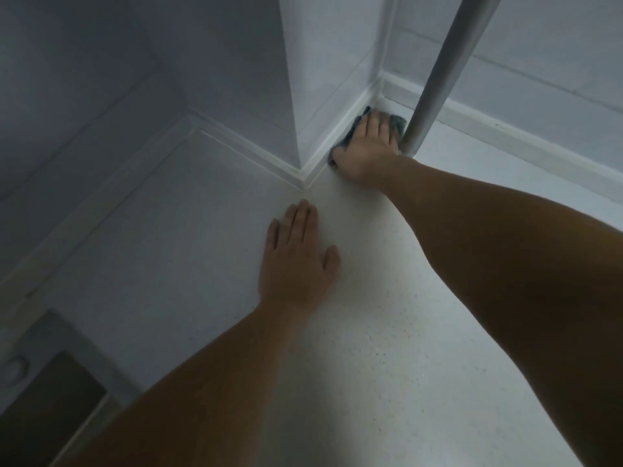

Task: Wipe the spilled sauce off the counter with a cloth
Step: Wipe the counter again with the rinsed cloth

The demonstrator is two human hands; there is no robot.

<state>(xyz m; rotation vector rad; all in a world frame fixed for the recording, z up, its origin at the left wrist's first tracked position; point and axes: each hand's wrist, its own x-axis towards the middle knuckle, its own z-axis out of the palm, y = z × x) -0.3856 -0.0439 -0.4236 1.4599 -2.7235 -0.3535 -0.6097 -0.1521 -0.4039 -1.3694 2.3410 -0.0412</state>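
left hand (296, 264): flat on the counter (387, 348), palm down, fingers together and stretched out, holding nothing. Looks like it's just bracing the person's weight. Risk there, as a guess: if the surface is damp from wiping, that palm could slide and throw the reach off.

wall corner (303, 136): a boxed-in bit of wall juts out, with a pale trim strip along its foot. Sauce pushed into that seam would probably be a pain to get back out, so shoving the rag hard at the trim might just pack it in.

cloth (397, 121): dark rag, mostly hidden under the right hand, edges poking out past the fingertips and by the thumb side. It sits tight in the nook between the trim and the pole.

right hand (367, 146): pressed flat on top of the cloth, fingers spread a little, not curled around it.

pole (435, 79): metal tube standing on the counter, touching or just beside the pinky side. Wiping right would likely bump it and bunch the rag.

sauce: can't spot any, honestly. Either under the rag or too faint.
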